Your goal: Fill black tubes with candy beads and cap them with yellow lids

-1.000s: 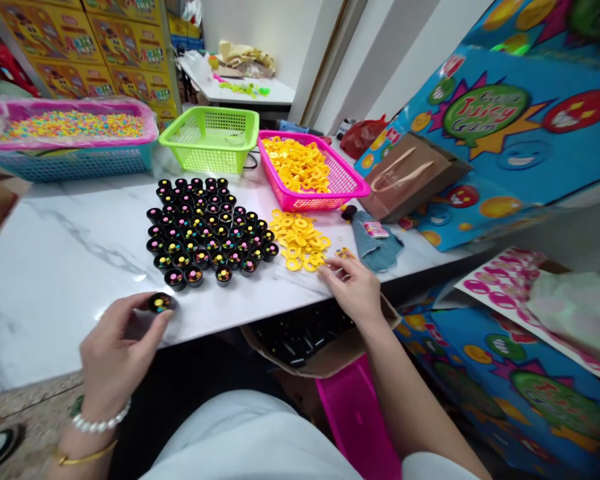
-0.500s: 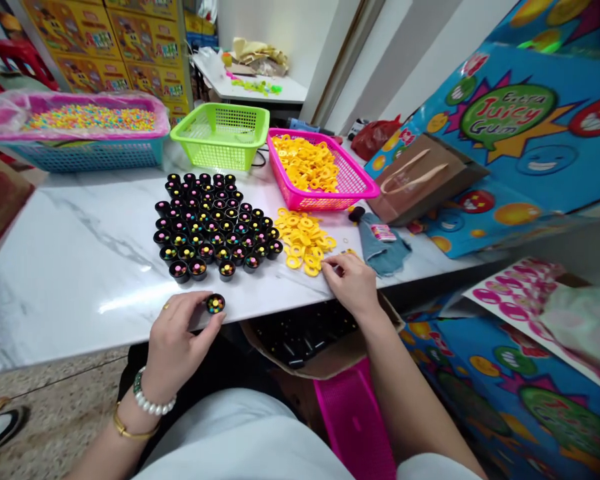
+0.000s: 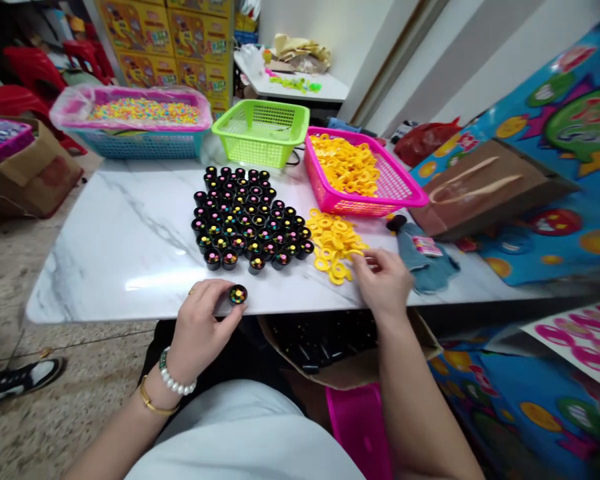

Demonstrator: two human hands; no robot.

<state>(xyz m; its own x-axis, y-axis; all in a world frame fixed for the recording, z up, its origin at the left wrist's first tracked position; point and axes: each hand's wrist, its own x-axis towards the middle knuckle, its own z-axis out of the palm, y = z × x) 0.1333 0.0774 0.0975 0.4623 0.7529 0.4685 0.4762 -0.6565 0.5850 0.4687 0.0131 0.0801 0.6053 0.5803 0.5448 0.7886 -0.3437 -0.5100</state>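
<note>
At the upper left sits a blue mesh basket of pastel candy beads (image 3: 140,110). Lower centre, the left hand (image 3: 200,327) pinches a small black plastic cup topped with coloured beads (image 3: 238,294) between thumb and fingertips at the marble table's (image 3: 105,247) front edge. Over the last second it has slid rightward and now sits just in front of the block of matching filled cups (image 3: 247,217). Further right, the right hand (image 3: 383,280) has stayed at the loose pile of yellow plastic rings (image 3: 333,240), fingers curled; whether it grips a ring, I cannot tell. Cup and rings are closing in, so the work looks mid-cycle.
</note>
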